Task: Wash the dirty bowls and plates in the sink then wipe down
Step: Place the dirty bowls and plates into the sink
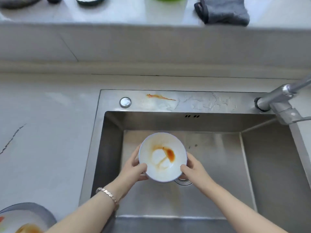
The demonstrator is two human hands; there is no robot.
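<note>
Although the grey countertop point(42, 132) spreads widest, the work sits in the stainless steel sink point(218, 165), whose basin floor looks dry. The faucet point(282, 101) stands at the back right corner, and no water is seen falling on anything. On the sink deck lies an orange sauce streak point(159, 97), which the wipe-down will have to deal with. A folded grey cloth point(222, 10) rests on the ledge above, well apart from the basin. A dirty plate point(25, 216) waits on the counter at the near left.

The white bowl point(162, 157) is held over the basin floor, above the partly hidden drain point(183, 182), and tilted so its inside faces up toward the camera. Brown-orange sauce pools off-centre and smears up the wall.

The left hand point(134, 167), with a bracelet point(107, 194) on its wrist, grips the bowl's left side. Its thumb lies over the near rim and its fingers curl round the outer wall. The right hand point(195, 169) grips the right side in the same way.

The bowl looks like glazed ceramic: stiff, moderately light, and likely to chip against steel. Greasy sauce and water would make the glaze slick, so the rim, with a thumb inside and fingers under the wall, seems the safest hold. It would be wise to keep one hand gripping the bowl while the other scrubs.
</note>
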